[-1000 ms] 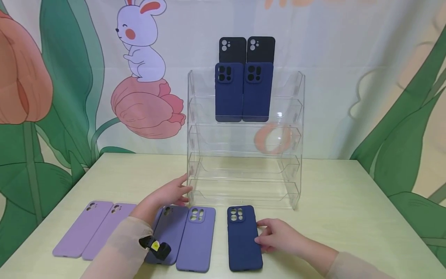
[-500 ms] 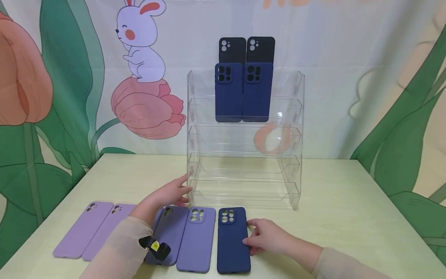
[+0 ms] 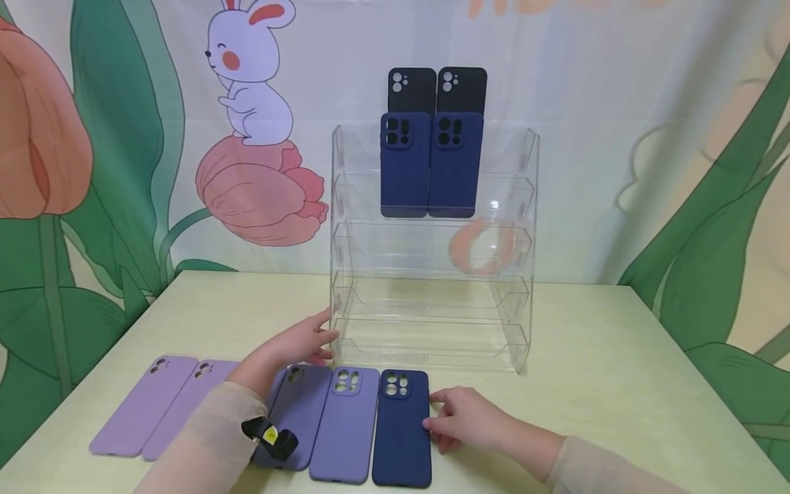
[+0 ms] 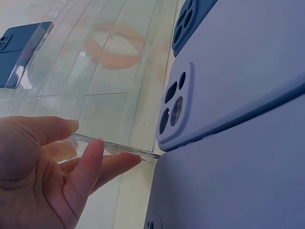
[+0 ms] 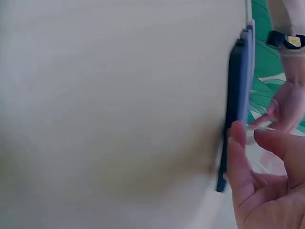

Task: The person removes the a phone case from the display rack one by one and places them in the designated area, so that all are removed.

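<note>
My right hand (image 3: 465, 418) touches the right long edge of a navy phone case (image 3: 401, 439) with its fingertips. The case lies flat on the table, its camera cutouts at the far end, beside a lavender phone case (image 3: 344, 439). In the right wrist view, thumb and finger meet the edge of the navy case (image 5: 233, 90). My left hand (image 3: 299, 343) holds the lower left side of a clear acrylic display rack (image 3: 432, 336). The left wrist view shows the rack's side panel (image 4: 112, 144) between thumb and fingers of my left hand (image 4: 52, 176).
Two navy phone cases (image 3: 404, 178) stand on the rack, with two black phone cases (image 3: 412, 89) on the tier behind. More purple phone cases (image 3: 142, 412) lie on the table at left, partly under my left arm. A printed cloth (image 3: 586, 171) hangs behind.
The navy case on the table has slid left with my right hand, closing the gap to the lavender case. My left hand has stayed on the rack.
</note>
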`<state>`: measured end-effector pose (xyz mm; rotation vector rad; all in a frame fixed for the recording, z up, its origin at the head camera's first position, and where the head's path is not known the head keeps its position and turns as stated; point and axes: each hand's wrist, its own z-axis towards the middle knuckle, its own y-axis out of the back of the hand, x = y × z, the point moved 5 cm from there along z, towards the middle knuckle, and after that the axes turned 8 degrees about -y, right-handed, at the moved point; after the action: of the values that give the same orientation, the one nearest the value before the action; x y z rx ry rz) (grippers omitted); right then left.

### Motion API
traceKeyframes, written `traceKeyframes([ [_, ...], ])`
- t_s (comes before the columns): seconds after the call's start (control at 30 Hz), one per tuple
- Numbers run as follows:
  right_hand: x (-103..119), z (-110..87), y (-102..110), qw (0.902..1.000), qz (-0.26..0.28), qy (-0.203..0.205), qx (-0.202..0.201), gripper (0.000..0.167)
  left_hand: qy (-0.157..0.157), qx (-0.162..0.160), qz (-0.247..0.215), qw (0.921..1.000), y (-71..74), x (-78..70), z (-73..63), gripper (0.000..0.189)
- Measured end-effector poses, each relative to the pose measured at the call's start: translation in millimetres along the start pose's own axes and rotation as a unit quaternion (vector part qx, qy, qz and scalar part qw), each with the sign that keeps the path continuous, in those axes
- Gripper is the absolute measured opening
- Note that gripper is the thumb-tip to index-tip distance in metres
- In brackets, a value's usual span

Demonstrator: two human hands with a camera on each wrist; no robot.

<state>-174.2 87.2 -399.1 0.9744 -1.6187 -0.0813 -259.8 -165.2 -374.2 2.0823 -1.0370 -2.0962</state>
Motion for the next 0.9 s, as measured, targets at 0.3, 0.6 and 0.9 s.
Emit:
traceKeyframes([
  [0.3,37.3,1.1,85.8,0.9878,-0.069,0.095,-0.102,0.039,0.001,0.002,-0.007,1.0,-0.5,0.6,0.6,0.061],
  [0.6,59.5,19.5,165.2,0.9782,-0.006,0.097,-0.183,0.039,0.002,0.005,-0.011,0.9999,-2.5,0.4,0.9,0.062],
  [0.9,94.0,37.6,232.3,0.9412,0.009,0.103,-0.322,0.041,0.006,0.005,-0.01,0.9999,-1.6,3.3,1.5,0.06],
])
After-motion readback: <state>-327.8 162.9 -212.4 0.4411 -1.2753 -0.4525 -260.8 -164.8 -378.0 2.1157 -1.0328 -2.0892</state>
